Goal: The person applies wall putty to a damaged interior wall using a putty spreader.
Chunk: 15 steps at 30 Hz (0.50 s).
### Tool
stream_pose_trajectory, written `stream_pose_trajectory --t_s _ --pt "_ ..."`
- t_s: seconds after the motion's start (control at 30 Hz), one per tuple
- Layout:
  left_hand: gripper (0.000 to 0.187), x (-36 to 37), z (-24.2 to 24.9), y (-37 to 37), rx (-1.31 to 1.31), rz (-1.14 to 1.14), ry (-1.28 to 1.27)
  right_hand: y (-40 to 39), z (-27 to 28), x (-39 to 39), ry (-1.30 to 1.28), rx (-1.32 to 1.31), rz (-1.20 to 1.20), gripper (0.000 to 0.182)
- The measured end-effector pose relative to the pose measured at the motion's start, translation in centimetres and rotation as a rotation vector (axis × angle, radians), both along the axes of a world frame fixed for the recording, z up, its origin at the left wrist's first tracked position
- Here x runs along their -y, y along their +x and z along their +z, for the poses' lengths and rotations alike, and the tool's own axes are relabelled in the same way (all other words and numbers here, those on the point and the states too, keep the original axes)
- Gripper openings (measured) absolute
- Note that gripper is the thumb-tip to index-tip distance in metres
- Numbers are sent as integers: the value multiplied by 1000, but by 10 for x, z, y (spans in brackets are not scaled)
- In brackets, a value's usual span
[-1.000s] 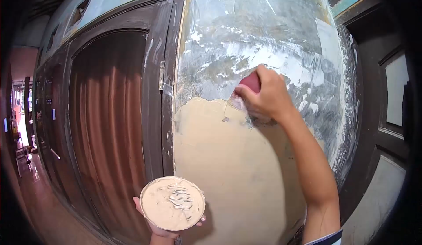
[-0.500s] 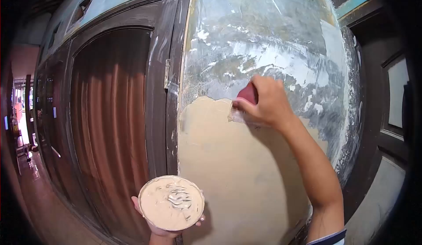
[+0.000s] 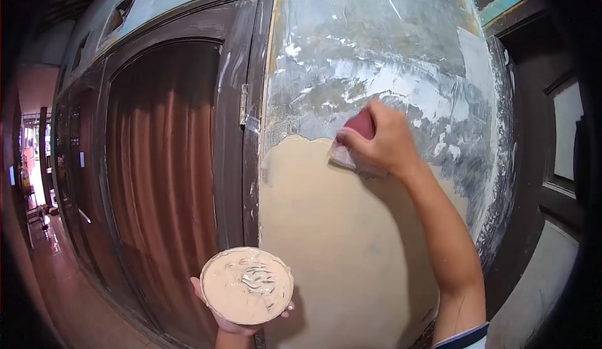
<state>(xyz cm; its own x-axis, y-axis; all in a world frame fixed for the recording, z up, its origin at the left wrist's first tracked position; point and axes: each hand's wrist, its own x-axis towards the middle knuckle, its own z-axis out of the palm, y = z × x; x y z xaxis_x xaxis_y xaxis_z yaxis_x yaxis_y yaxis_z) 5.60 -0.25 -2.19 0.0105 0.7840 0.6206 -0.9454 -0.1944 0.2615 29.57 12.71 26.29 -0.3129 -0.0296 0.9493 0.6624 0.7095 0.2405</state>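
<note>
A scraper with a red handle (image 3: 362,125) is gripped in my right hand (image 3: 390,141), its blade (image 3: 342,156) at the upper edge of the smooth beige putty layer (image 3: 332,223) on the wall. Above that edge the wall (image 3: 376,42) is grey with white patches. Low in the view, my left hand (image 3: 233,325) holds a round bowl of beige putty (image 3: 248,286) from below, its fingers curled round the side. Streaks and ridges mark the putty's surface.
Left of the putty area stands a dark door frame (image 3: 235,161) with a metal hinge (image 3: 243,104) and a reddish-brown curtain (image 3: 163,173) behind its pane. Another dark panelled door (image 3: 533,223) is at the right. A tiled floor (image 3: 69,274) runs along the far left.
My right hand has tilted the scraper a little, with its blade now turned more away from the wall's left side. The bowl has barely moved, and the view has shifted slightly.
</note>
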Motion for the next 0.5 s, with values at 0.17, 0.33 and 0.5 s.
stream_pose_trajectory --t_s 0.17,0.33,0.5 --pt "136 1 -2 -1 27 -106 57 -4 6 -12 106 -47 -108 59" --pt "137 5 1 2 -4 -125 67 24 25 7 -15 -287 89 50" --pt "126 2 21 16 -87 -73 15 34 -31 65 -81 193 240 20"
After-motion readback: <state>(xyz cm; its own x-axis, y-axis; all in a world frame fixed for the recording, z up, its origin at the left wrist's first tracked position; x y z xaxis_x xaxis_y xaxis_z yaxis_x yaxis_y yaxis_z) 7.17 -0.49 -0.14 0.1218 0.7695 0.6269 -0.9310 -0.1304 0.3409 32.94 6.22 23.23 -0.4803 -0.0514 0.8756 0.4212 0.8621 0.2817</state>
